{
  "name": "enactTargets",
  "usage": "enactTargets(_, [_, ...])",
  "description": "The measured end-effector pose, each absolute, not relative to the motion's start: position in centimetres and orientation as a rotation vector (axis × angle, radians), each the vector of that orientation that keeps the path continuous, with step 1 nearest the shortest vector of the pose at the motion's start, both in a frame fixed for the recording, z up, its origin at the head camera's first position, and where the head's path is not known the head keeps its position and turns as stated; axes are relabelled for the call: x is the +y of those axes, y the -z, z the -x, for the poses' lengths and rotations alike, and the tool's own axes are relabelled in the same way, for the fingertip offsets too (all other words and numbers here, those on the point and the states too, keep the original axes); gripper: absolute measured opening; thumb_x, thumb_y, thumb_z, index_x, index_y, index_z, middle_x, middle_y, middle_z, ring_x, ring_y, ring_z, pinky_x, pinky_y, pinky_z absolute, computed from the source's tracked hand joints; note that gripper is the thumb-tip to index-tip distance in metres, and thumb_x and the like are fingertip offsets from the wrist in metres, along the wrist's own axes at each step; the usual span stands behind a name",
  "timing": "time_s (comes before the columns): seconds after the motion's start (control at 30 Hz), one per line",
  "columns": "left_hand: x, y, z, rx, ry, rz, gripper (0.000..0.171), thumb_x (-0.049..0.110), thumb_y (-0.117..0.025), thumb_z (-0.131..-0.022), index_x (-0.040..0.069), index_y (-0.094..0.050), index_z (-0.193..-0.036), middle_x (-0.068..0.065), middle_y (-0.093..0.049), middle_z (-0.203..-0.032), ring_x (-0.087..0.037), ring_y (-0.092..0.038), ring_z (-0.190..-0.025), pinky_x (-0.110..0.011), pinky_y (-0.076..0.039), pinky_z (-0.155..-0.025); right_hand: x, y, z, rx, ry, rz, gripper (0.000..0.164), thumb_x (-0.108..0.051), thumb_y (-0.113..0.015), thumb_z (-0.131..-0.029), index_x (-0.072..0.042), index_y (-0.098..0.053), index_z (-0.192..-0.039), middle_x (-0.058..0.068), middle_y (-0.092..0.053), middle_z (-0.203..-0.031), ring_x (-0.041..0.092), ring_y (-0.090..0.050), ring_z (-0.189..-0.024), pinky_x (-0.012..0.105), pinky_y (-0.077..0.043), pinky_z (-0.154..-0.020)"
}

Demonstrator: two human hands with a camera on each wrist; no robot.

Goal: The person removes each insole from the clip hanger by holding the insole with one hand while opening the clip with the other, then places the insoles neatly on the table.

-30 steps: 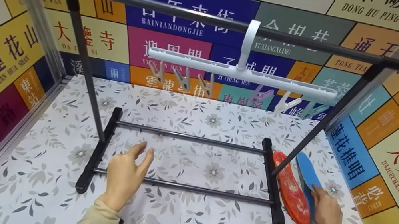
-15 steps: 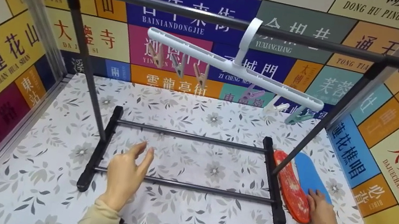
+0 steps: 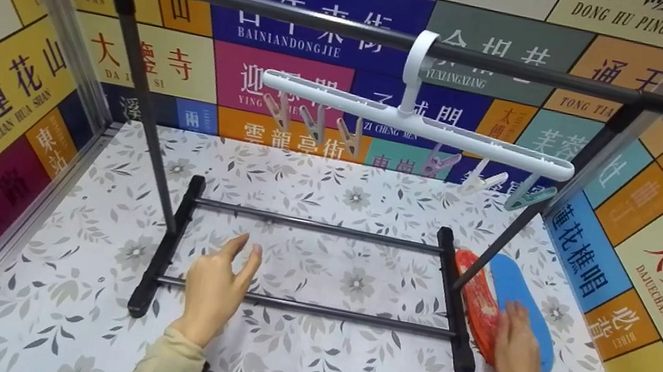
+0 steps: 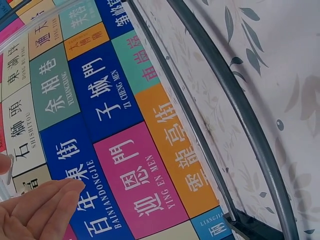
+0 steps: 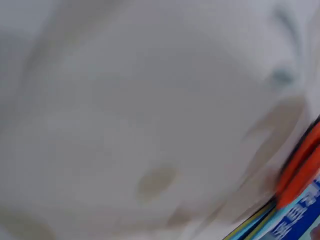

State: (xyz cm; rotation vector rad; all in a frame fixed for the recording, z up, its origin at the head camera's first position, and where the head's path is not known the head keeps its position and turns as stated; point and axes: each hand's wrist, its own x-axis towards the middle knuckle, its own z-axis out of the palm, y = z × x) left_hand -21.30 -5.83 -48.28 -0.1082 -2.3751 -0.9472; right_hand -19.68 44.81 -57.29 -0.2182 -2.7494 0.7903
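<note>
My left hand (image 3: 212, 294) hovers near the rack's front lower bar, thumb and fingers apart, holding nothing; part of the left hand (image 4: 42, 212) shows in the left wrist view. On the right, my right hand (image 3: 518, 349) lies across the seam between a red patterned insole (image 3: 478, 294) and a blue insole (image 3: 533, 307), its fingers extended and touching the red one's edge. The hand hides part of both insoles. The right wrist view is blurred, with the red insole (image 5: 300, 172) at its right edge.
A dark metal rack (image 3: 307, 11) stands on the flower-patterned table (image 3: 301, 369). From its top bar hangs a tilted white hanger (image 3: 346, 99) with several clothespins, including a green clothespin (image 3: 530, 196) near the right post. Sign-covered walls (image 3: 311, 28) enclose the table.
My right hand has let go of the blue insole, now lying flat farther right, and moved left to the red insole. The hanger has been swinging. My left hand has barely moved.
</note>
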Motion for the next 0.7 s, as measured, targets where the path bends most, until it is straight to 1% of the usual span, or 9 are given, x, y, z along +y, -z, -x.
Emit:
enactTargets(0.13, [-5.5,48.4,21.8,-2.407,0.927,0.112,0.043,0.037,-0.062,-0.095,0.002,-0.069,-0.120,-0.021,-0.072,-0.075,-0.033,-0.062,-0.051,-0.048,-0.052,-0.054,41.2,57.0,19.3,-2.671,-0.833,0.205,0.052,-0.032,-0.036,-0.108,-0.001,-0.039,-0.149,0.023,-0.031,-0.157,0.046,-0.026,-0.146,0.060,-0.022,-0.116])
enactTargets(0.23, [-5.1,48.4,22.3,-2.441,0.943,0.121,0.047,0.038,-0.061,-0.096,0.001,-0.066,-0.124,-0.014,-0.061,-0.054,-0.025,-0.055,-0.044,-0.045,-0.050,-0.051,39.0,57.0,19.2,-2.629,-0.823,0.181,0.051,-0.034,-0.039,-0.107,-0.003,-0.043,-0.147,0.020,-0.039,-0.154,0.044,-0.032,-0.143,0.060,-0.027,-0.114])
enactTargets(0.33, [-4.7,48.3,22.6,-2.475,0.973,0.125,0.050,0.039,-0.061,-0.096,0.001,-0.062,-0.129,-0.009,-0.054,-0.049,-0.019,-0.047,-0.042,-0.042,-0.049,-0.049,37.3,57.0,19.5,-2.667,-0.756,0.081,0.052,-0.033,-0.043,-0.106,-0.003,-0.042,-0.148,0.021,-0.039,-0.154,0.046,-0.032,-0.142,0.062,-0.027,-0.113])
enactTargets(0.43, [-4.2,48.1,22.9,-2.496,1.004,0.144,0.055,0.040,-0.060,-0.097,0.001,-0.057,-0.135,-0.017,-0.063,-0.061,-0.025,-0.055,-0.046,-0.043,-0.052,-0.053,35.9,57.0,19.8,-2.726,-0.652,-0.039,0.053,-0.030,-0.046,-0.105,-0.002,-0.039,-0.150,0.021,-0.036,-0.156,0.047,-0.029,-0.144,0.060,-0.022,-0.117])
enactTargets(0.5, [-3.8,47.9,23.1,-2.506,1.025,0.176,0.058,0.040,-0.060,-0.097,-0.001,-0.054,-0.138,-0.026,-0.071,-0.089,-0.034,-0.069,-0.066,-0.045,-0.058,-0.069,35.0,56.9,19.8,-2.736,-0.581,-0.114,0.053,-0.028,-0.048,-0.104,0.000,-0.039,-0.149,0.022,-0.036,-0.155,0.046,-0.028,-0.144,0.054,-0.016,-0.121])
enactTargets(0.53, [-3.7,47.9,23.2,-2.513,1.035,0.196,0.060,0.040,-0.060,-0.097,-0.002,-0.051,-0.139,-0.029,-0.069,-0.106,-0.038,-0.071,-0.083,-0.046,-0.058,-0.080,34.6,56.8,19.9,-2.739,-0.543,-0.143,0.054,-0.028,-0.048,-0.104,-0.001,-0.038,-0.149,0.022,-0.036,-0.156,0.046,-0.028,-0.145,0.052,-0.011,-0.122])
enactTargets(0.6, [-3.3,47.8,23.3,-2.539,1.050,0.229,0.065,0.041,-0.060,-0.098,-0.005,-0.046,-0.142,-0.030,-0.059,-0.131,-0.041,-0.065,-0.112,-0.047,-0.051,-0.097,33.6,56.4,20.0,-2.745,-0.482,-0.193,0.055,-0.029,-0.049,-0.103,-0.001,-0.037,-0.150,0.021,-0.034,-0.157,0.044,-0.026,-0.146,0.047,-0.001,-0.124])
enactTargets(0.63, [-3.1,47.7,23.4,-2.555,1.044,0.244,0.068,0.041,-0.060,-0.097,-0.006,-0.043,-0.144,-0.029,-0.049,-0.143,-0.041,-0.056,-0.126,-0.047,-0.045,-0.105,33.1,56.3,20.2,-2.748,-0.447,-0.218,0.056,-0.030,-0.049,-0.103,-0.002,-0.036,-0.151,0.020,-0.033,-0.157,0.043,-0.025,-0.147,0.047,0.003,-0.124])
enactTargets(0.7, [-2.8,47.7,23.6,-2.602,1.011,0.269,0.074,0.043,-0.059,-0.098,-0.008,-0.037,-0.147,-0.028,-0.037,-0.152,-0.039,-0.039,-0.141,-0.048,-0.034,-0.114,32.2,55.9,20.4,-2.759,-0.407,-0.243,0.058,-0.033,-0.048,-0.103,-0.006,-0.034,-0.152,0.017,-0.030,-0.159,0.042,-0.020,-0.149,0.049,0.009,-0.122])
